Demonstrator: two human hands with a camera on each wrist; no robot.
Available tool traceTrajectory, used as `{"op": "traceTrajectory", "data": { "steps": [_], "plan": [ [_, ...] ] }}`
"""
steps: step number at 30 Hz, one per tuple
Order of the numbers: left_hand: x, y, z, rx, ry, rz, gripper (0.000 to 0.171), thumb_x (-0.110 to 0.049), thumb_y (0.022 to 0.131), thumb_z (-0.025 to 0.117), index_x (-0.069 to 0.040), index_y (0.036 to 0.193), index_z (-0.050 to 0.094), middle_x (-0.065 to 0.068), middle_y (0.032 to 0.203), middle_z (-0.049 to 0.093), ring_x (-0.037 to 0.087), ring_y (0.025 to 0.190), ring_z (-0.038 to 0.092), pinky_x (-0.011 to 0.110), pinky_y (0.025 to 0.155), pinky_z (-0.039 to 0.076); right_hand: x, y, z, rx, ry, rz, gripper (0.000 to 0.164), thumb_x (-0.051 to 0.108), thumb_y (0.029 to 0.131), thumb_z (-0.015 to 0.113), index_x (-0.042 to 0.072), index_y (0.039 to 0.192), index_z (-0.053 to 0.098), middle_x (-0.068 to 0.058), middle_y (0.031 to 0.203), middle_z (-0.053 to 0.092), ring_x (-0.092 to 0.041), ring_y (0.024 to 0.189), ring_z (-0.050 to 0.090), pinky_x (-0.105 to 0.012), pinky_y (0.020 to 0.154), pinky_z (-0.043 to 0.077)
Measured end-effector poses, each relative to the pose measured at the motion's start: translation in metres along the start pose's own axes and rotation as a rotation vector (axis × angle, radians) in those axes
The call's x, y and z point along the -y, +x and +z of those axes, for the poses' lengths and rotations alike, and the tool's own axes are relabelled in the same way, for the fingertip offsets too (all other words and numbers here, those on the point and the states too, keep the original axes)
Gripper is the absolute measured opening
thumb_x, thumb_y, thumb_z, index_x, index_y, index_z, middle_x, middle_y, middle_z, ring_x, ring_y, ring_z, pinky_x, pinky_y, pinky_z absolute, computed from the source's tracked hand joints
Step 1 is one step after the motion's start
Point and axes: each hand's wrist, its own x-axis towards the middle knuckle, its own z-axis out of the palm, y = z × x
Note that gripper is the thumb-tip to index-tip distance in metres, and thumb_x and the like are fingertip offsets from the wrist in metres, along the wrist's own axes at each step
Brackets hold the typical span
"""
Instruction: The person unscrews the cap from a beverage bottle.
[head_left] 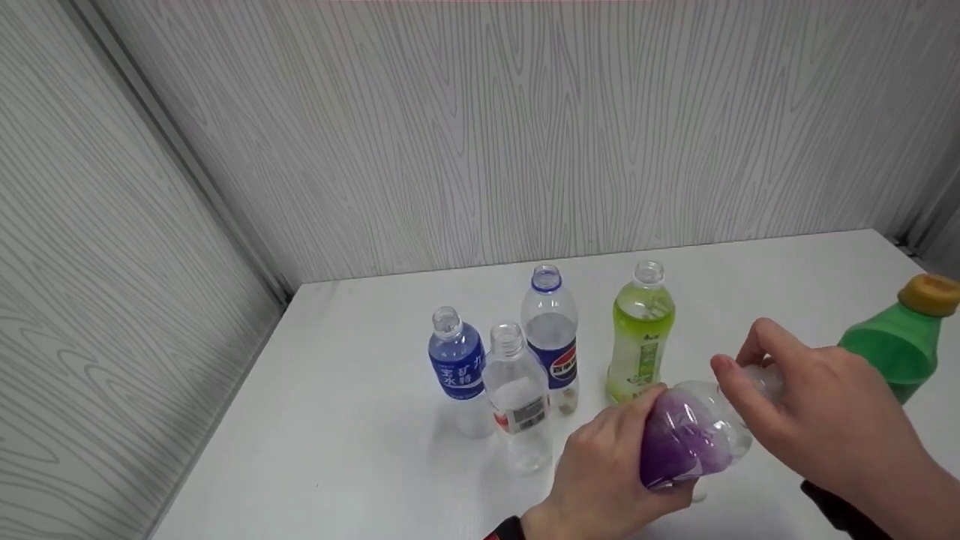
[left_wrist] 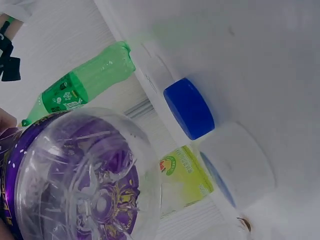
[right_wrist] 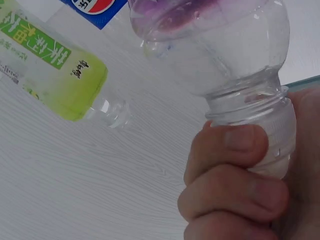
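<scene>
A clear plastic bottle with a purple label is tilted, its neck towards the right. My left hand grips it round its labelled body. My right hand holds the neck end, fingers curled about the whitish ridged cap; the hand partly hides this cap. The bottle's clear base faces the left wrist camera. Just behind the left hand stands an uncapped bottle with a yellow-green label. Beyond the right hand is a green bottle with an orange-yellow cap.
Left of my hands stand three uncapped bottles: one blue-labelled, one clear with a small label, and a Pepsi bottle. The left wrist view shows a blue cap and a white round piece. A grained wall rises behind the white table.
</scene>
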Motion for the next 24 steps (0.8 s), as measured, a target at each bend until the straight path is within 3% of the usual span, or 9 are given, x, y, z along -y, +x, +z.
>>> {"op": "traceTrajectory", "data": {
  "steps": [5,11,18,24],
  "plan": [
    [0.000,0.002,-0.006,0.134,-0.123,-0.052,0.087,-0.044,0.069,0.080,-0.019,0.139,0.036,-0.006,0.123,0.064,0.000,0.107,0.063,0.013,0.093,0.050,0.001,0.001,0.001,-0.061,0.056,-0.050,0.025,0.018,0.086,0.064,0.020,0.069,0.046,0.012,0.044,0.033,0.000,0.039,0.023,-0.020,0.038,0.022],
    [0.002,0.003,-0.011,0.261,-0.256,-0.098,0.075,-0.040,0.072,0.079,-0.022,0.134,0.040,-0.008,0.120,0.064,-0.005,0.104,0.062,0.004,0.089,0.046,-0.002,0.000,0.005,-0.072,0.102,-0.108,0.029,0.012,0.082,0.066,0.023,0.067,0.044,0.017,0.047,0.036,0.006,0.039,0.021,-0.016,0.037,0.020],
    [0.006,0.004,-0.012,0.254,-0.294,-0.065,0.072,-0.037,0.071,0.078,-0.024,0.132,0.042,-0.010,0.116,0.066,-0.007,0.099,0.062,0.001,0.085,0.045,-0.007,0.001,0.010,-0.128,0.152,-0.263,0.027,0.007,0.080,0.065,0.020,0.067,0.044,0.019,0.050,0.038,0.013,0.043,0.019,-0.009,0.039,0.019],
    [0.008,0.005,-0.012,0.285,-0.352,-0.064,0.070,-0.035,0.072,0.078,-0.025,0.131,0.042,-0.011,0.117,0.065,-0.009,0.100,0.060,0.001,0.085,0.045,-0.007,0.002,0.010,-0.115,0.186,-0.302,0.028,0.005,0.079,0.065,0.020,0.067,0.044,0.019,0.050,0.034,0.014,0.043,0.019,-0.008,0.039,0.019]
  ]
}}
